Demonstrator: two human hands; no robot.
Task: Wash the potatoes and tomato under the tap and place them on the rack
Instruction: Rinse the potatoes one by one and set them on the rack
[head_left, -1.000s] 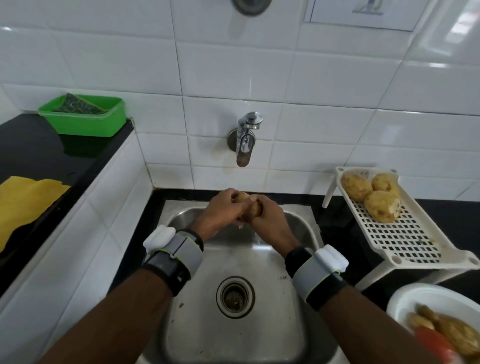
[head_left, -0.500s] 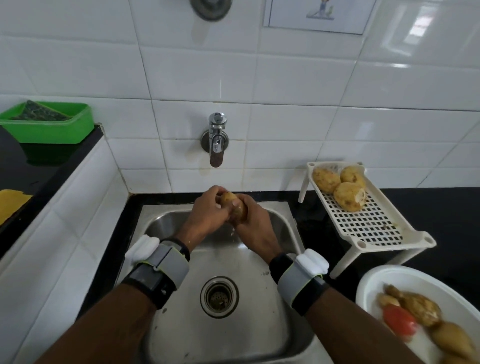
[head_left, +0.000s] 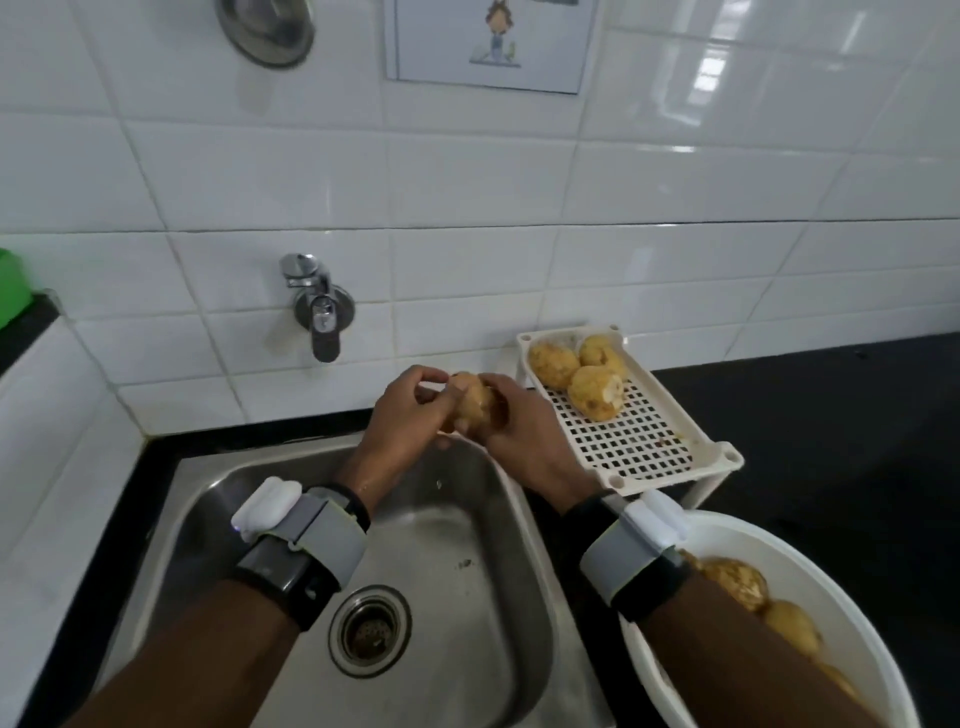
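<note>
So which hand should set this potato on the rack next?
Probably the right hand. It cups the potato on the side beside the rack, whose front is bare. The left hand would have to cross over.

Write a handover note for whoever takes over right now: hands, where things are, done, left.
Left hand and right hand: both closed on one potato, a shared grip, held above the far right corner of the sink, to the right of the tap and close to the rack.
Done: three potatoes sit at the far end of the rack.
Left: set the held potato on the rack; then wash what remains in the white bowl at lower right, where at least two potatoes show. The tomato is not in view now.
</note>
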